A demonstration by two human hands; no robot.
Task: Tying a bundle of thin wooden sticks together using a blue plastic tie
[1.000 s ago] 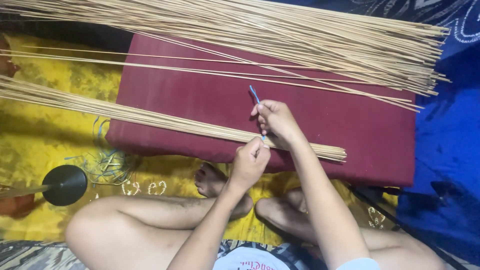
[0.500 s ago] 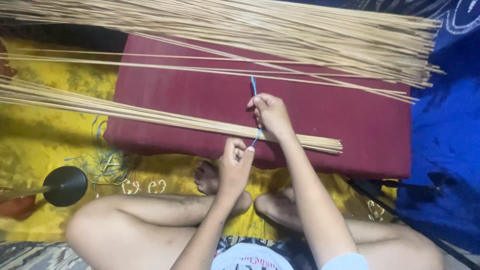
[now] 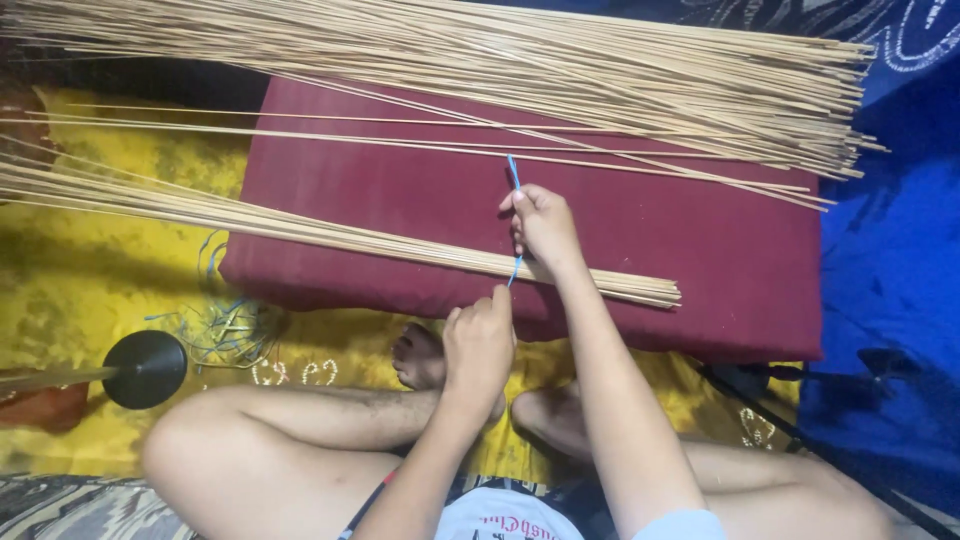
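Blue string point(image 3: 514, 180) pinched taut between my right hand point(image 3: 545, 225) and left hand point(image 3: 480, 335), around the stick bundle point(image 3: 330, 235) on a maroon cushion point(image 3: 700, 250) over yellow cloth point(image 3: 90, 280).

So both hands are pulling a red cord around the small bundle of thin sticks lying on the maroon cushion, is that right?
Not quite: the cord is blue, not red, as the head view shows. The right hand and left hand do hold it at the small bundle of sticks on the maroon cushion.
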